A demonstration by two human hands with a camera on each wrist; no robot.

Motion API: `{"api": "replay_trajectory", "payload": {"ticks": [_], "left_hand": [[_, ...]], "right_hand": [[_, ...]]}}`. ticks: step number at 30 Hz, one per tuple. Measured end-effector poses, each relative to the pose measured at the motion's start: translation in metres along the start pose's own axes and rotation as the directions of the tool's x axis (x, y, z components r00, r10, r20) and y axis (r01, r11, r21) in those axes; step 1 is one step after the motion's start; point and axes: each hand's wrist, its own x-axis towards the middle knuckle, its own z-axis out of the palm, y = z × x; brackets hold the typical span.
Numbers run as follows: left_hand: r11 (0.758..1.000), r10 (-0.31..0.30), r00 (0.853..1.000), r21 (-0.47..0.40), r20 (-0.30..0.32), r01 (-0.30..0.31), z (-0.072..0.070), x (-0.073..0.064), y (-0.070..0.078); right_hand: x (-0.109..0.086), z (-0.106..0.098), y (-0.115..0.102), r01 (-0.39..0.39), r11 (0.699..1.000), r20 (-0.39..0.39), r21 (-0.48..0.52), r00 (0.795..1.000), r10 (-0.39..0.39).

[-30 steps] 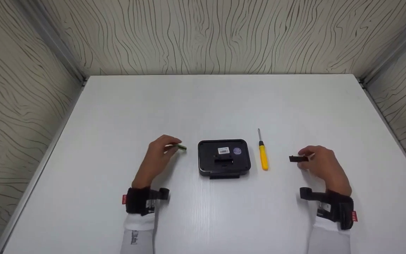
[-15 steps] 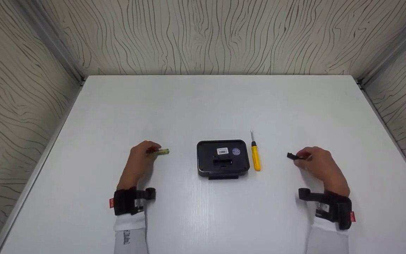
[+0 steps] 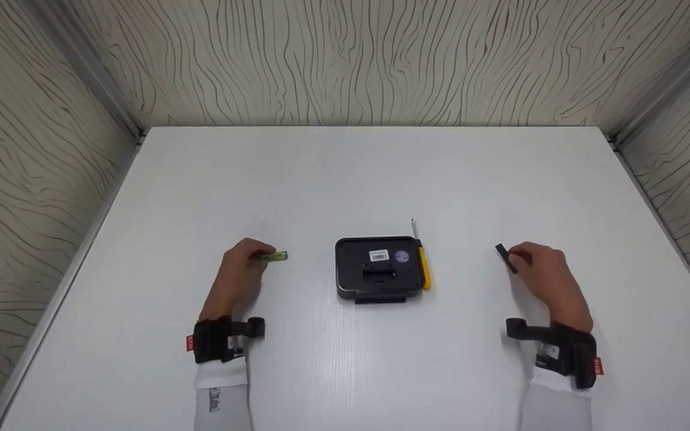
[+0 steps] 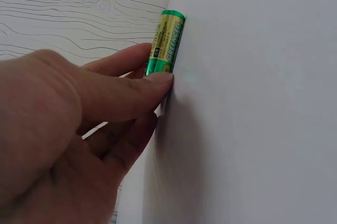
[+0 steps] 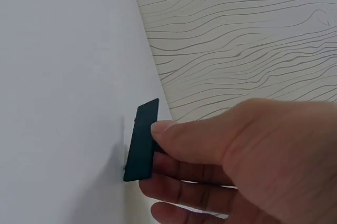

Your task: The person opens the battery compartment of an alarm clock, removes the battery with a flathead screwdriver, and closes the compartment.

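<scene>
My left hand (image 3: 239, 263) pinches a green and gold battery (image 4: 167, 42) between thumb and fingers, left of the black device, with its far end sticking out past the fingertips. On the right, my right hand (image 3: 545, 269) pinches a thin black battery cover (image 5: 142, 142), tilted, with small tabs along one edge. Between the hands a black boxy device (image 3: 354, 272) lies with its back up, showing a barcode label, a round purple sticker and a battery slot (image 3: 379, 275). Close along its right side lies a yellow-handled screwdriver (image 3: 424, 269), shaft pointing away from me.
Everything is over a white tabletop (image 3: 345, 179). Wood-patterned panels (image 3: 345, 60) enclose it at the back and on both sides, with grey metal posts at the back corners.
My left hand has shifted left with the battery. The screwdriver has moved left, from apart to right beside the device. My right hand has turned the cover to a steeper angle.
</scene>
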Motion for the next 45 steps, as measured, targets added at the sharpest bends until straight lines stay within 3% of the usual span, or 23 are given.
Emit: {"api": "replay_trajectory", "payload": {"ticks": [9, 16, 27, 34, 42, 45], "left_hand": [[1.000, 0.010, 1.000, 0.005, 0.001, -0.010, 0.000, 0.001, 0.000], [0.999, -0.026, 1.000, -0.024, 0.006, 0.026, 0.002, 0.002, -0.002], [0.999, -0.005, 1.000, -0.042, 0.012, 0.005, 0.003, 0.002, -0.005], [0.999, -0.005, 1.000, -0.046, 0.015, 0.006, 0.002, 0.002, -0.005], [0.998, -0.011, 1.000, -0.060, 0.009, 0.012, 0.003, 0.001, -0.005], [0.998, 0.004, 1.000, -0.070, -0.021, -0.005, 0.003, 0.001, -0.005]], "right_hand": [[0.001, -0.001, -0.005, -0.020, 0.999, -0.046, 0.038, 0.999, 0.022], [0.000, 0.000, -0.011, -0.007, 0.999, -0.063, 0.043, 0.998, 0.010], [0.001, 0.002, -0.022, 0.064, 0.996, -0.164, 0.057, 0.985, -0.054], [0.001, 0.006, -0.040, 0.143, 0.984, -0.235, 0.105, 0.965, -0.115], [0.000, 0.009, -0.065, 0.250, 0.960, -0.133, 0.124, 0.963, -0.234], [0.000, 0.013, -0.078, 0.307, 0.945, -0.137, 0.116, 0.947, -0.291]]}}
